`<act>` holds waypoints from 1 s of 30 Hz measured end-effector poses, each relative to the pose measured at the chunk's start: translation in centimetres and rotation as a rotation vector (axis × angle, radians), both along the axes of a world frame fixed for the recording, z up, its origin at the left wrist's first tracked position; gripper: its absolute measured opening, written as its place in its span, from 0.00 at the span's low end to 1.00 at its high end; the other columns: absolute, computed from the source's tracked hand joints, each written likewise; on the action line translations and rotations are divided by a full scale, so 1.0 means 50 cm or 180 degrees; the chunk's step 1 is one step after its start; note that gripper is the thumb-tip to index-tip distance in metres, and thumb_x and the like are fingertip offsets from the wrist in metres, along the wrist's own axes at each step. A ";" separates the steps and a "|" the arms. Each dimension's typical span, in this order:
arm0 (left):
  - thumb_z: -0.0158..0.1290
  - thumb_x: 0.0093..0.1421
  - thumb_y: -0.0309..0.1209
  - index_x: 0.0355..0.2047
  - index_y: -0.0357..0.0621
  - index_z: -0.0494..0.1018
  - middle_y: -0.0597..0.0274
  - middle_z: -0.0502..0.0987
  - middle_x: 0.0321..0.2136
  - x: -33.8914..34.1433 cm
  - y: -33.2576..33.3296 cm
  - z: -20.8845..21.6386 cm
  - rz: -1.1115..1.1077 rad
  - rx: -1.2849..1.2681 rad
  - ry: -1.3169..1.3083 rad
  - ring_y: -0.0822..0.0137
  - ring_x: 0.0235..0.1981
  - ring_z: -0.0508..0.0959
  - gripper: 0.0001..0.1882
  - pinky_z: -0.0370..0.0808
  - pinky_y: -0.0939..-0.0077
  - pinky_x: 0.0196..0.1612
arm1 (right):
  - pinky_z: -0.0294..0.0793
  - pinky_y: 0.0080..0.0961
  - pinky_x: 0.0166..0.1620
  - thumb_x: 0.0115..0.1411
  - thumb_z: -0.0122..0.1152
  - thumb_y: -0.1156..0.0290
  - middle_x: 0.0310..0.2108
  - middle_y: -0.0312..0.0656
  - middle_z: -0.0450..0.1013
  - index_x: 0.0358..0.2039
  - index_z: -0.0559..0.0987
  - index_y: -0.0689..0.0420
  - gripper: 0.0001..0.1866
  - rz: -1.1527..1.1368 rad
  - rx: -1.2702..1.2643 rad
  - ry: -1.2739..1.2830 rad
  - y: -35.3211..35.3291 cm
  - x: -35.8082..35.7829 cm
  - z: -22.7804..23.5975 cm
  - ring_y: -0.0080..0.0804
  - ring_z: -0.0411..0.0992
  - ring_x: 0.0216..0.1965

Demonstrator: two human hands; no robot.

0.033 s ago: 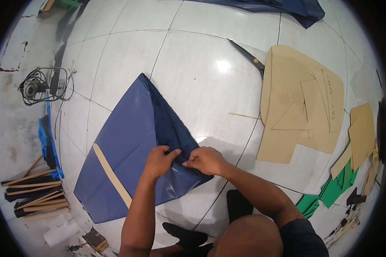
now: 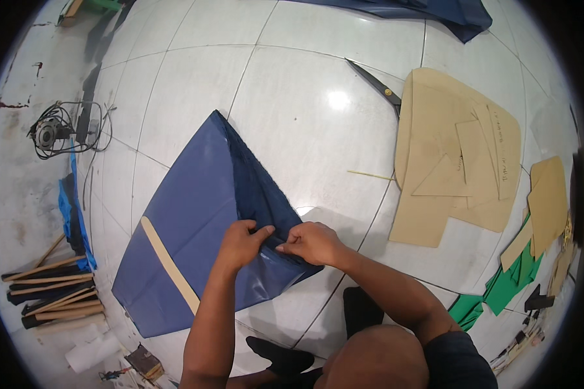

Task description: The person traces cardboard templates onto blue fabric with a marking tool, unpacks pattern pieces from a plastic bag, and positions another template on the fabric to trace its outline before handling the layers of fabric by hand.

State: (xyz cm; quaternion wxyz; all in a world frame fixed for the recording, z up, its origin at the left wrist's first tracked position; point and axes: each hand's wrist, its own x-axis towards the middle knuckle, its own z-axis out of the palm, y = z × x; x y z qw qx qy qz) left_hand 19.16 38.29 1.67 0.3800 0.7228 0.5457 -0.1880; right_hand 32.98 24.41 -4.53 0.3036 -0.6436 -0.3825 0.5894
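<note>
The blue cloth [image 2: 185, 178] lies folded on the tiled floor [image 2: 305, 97] in front of the person, its narrow corner pointing away and its open side, with dark inner layers showing, facing right. Both hands meet near the close end of that open side. The right grip [image 2: 315, 243] is narrow, thumb and fingertip pinched together on the cloth at the opening. The left grip [image 2: 240, 245] rests on the upper layer just beside it, thumb reaching toward the inner folds; whether its fingers pinch anything cannot be told, as the back of the hand hides them. The step in hand looks like sorting or lining up the layers along this edge by touch. As a judgement, the next move calls for keeping the right pinch steady while the left feels for the matching layer, without dragging the fold askew or nudging the strip. That pale strip [image 2: 169, 262] lies slantwise on the cloth, its near end running to the left forearm. To the right, well apart from the cloth, are tan card pieces [image 2: 422, 220], with the scissors [image 2: 379, 85] partly covered by their left edge and a thin yellow stick [image 2: 370, 174] poking out beside them. Green scraps [image 2: 516, 282] lie farther right.
</note>
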 end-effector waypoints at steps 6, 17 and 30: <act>0.64 0.57 0.41 0.19 0.33 0.73 0.61 0.67 0.13 0.007 0.003 0.002 -0.0150 -0.0003 -0.0030 0.71 0.18 0.64 0.22 0.64 0.67 0.23 | 0.71 0.34 0.31 0.61 0.66 0.53 0.22 0.47 0.76 0.26 0.81 0.60 0.20 -0.0254 0.0259 -0.0078 -0.014 -0.008 -0.020 0.39 0.74 0.23; 0.63 0.57 0.40 0.19 0.31 0.73 0.55 0.70 0.14 0.013 -0.003 0.003 -0.0089 0.0122 0.0073 0.66 0.17 0.68 0.22 0.66 0.64 0.24 | 0.76 0.39 0.37 0.60 0.66 0.59 0.27 0.48 0.78 0.28 0.80 0.59 0.14 -0.0335 0.0650 -0.1139 -0.023 -0.024 -0.018 0.47 0.78 0.33; 0.63 0.58 0.42 0.21 0.30 0.74 0.61 0.68 0.14 0.010 -0.007 0.011 -0.0131 0.0126 0.0078 0.70 0.19 0.66 0.23 0.65 0.66 0.25 | 0.77 0.42 0.42 0.65 0.58 0.59 0.34 0.48 0.79 0.33 0.80 0.60 0.15 -0.0063 0.0990 -0.0525 -0.009 -0.013 0.003 0.46 0.78 0.39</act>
